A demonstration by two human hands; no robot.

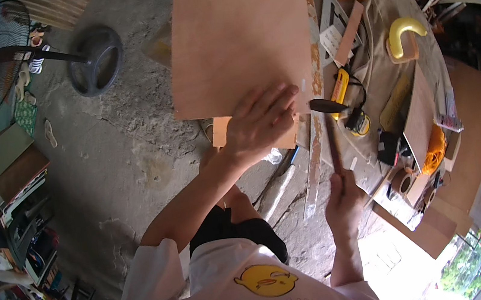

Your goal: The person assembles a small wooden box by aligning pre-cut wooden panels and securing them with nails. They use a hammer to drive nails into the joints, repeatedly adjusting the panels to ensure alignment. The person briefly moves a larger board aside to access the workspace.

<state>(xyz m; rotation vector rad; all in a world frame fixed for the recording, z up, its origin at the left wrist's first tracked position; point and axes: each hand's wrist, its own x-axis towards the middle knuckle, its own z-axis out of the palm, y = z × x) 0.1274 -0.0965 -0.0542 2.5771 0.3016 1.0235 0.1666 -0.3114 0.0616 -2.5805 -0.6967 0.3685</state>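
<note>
A flat brown plywood board (237,35) fills the upper middle of the head view. My left hand (263,116) lies across its near right corner, fingers stretched out over the surface; the thumb side is partly hidden. In my right hand (345,203) is the wooden handle of a hammer (332,138), gripped near its lower end. The dark hammer head is just right of my left fingertips, by the board's right edge. Beneath the board's near edge, a second orange-brown wood piece (221,130) shows. Along the right edge runs a worn, paint-flecked strip (316,158).
On the cloth-covered surface at right lie a yellow utility knife (339,89), a tape measure (359,121), a curved yellow piece (401,34), orange cord (435,150) and tape rolls (402,181). A fan with a round base (98,90) stands on the concrete floor at left, near stacked panels (7,156).
</note>
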